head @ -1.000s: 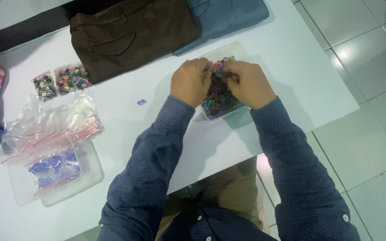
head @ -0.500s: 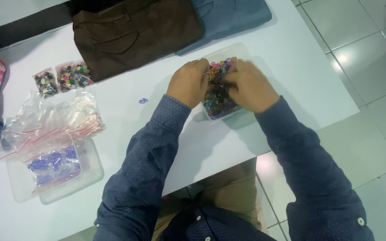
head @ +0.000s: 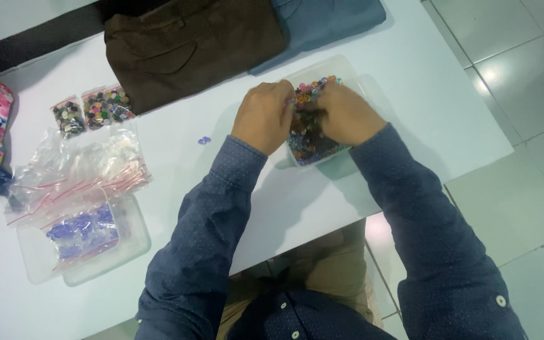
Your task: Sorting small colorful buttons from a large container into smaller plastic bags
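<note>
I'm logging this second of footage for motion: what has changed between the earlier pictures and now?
Almost nothing. Both hands, left hand and right hand, stay over the clear container of mixed coloured buttons, fingers still working among them. Nothing visibly picked up or let go. The zip bags, small button packets and brown folded garment lie as before.

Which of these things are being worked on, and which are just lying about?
In hand:
left hand
right hand
clear plastic tub of mixed coloured buttons

Lying about:
folded brown cloth
folded blue cloth
pile of empty zip bags
tray holding bagged purple buttons
</note>
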